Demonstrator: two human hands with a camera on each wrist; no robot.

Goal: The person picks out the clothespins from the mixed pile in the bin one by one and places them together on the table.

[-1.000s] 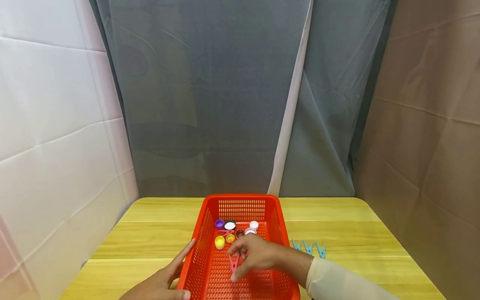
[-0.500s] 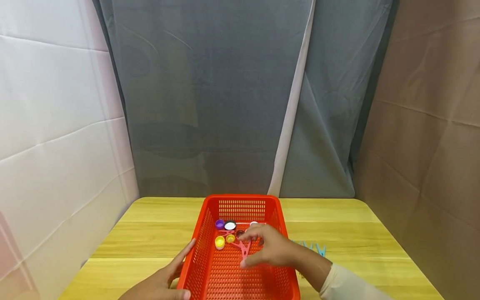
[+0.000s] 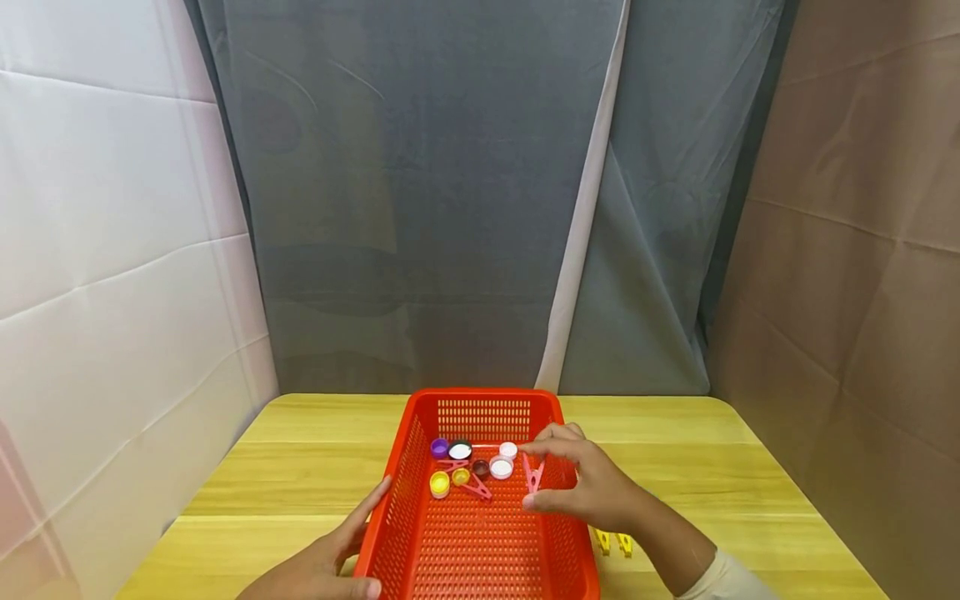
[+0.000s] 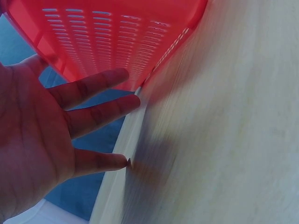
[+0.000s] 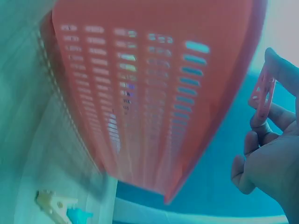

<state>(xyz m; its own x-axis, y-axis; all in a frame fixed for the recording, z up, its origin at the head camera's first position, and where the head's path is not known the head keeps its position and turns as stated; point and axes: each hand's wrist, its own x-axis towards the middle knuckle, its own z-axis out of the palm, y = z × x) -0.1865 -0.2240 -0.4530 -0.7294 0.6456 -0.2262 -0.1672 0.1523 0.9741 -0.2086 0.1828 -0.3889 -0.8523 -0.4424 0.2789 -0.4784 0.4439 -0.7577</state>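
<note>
My right hand [image 3: 596,487] pinches a pink clothespin [image 3: 533,478] between thumb and fingertip, over the right side of the red plastic basket [image 3: 480,554]. In the right wrist view this clothespin [image 5: 264,106] shows above the basket's rim, with the other fingers loosely curled. My left hand [image 3: 322,562] rests against the basket's left side, thumb at the near corner. Its fingers [image 4: 96,114] are straight and spread in the left wrist view. Inside the basket lie another pink clothespin [image 3: 477,488], a further pink one [image 3: 453,465], and several small round containers, among them a yellow one [image 3: 439,485].
Yellow clothespins [image 3: 624,544] lie on the wooden table [image 3: 720,500] right of the basket, partly behind my right hand. A blue clothespin [image 5: 79,215] beside a yellow one shows in the right wrist view. Grey cloth [image 3: 450,208] hangs behind the table.
My right hand has moved right and away from the basket's middle, carrying one pink clothespin; another stays in the basket. It now covers the blue clothespins, and yellow ones show. My left hand stays put.
</note>
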